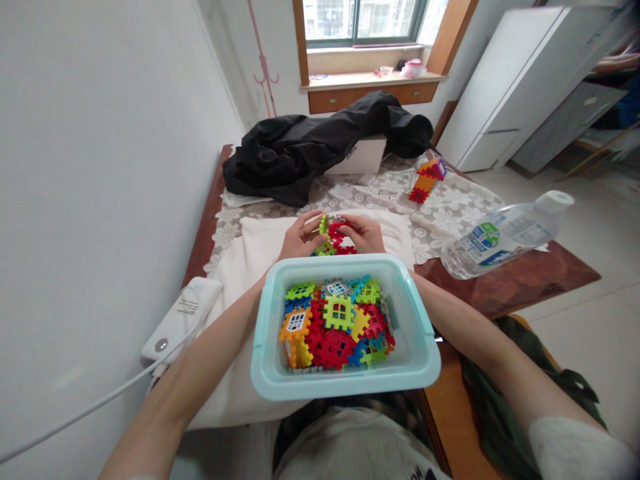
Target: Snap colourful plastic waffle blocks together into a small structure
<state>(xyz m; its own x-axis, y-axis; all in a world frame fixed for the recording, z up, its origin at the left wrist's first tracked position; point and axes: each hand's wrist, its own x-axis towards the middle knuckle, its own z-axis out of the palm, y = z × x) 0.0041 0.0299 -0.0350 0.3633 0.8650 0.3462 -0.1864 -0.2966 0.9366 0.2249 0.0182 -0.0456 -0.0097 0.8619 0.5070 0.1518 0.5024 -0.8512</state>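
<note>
Left hand [299, 238] and right hand [361, 233] pinched shut on small block cluster [332, 240], red and green, just beyond tub [345, 323]; few pieces joined, tub of loose blocks near full; finished piece [426, 179] well apart

Home room, lived-in: wooden-framed window [367, 20] with cluttered sill, white cabinet [520, 80], black jacket [320, 150] dumped on floral-cloth surface [450, 207], power strip [183, 320], toy blocks tub [345, 327].

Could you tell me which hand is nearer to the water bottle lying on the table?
Right. The right hand is on the block cluster, toward the water bottle; the left hand is on the cluster's far side.
</note>
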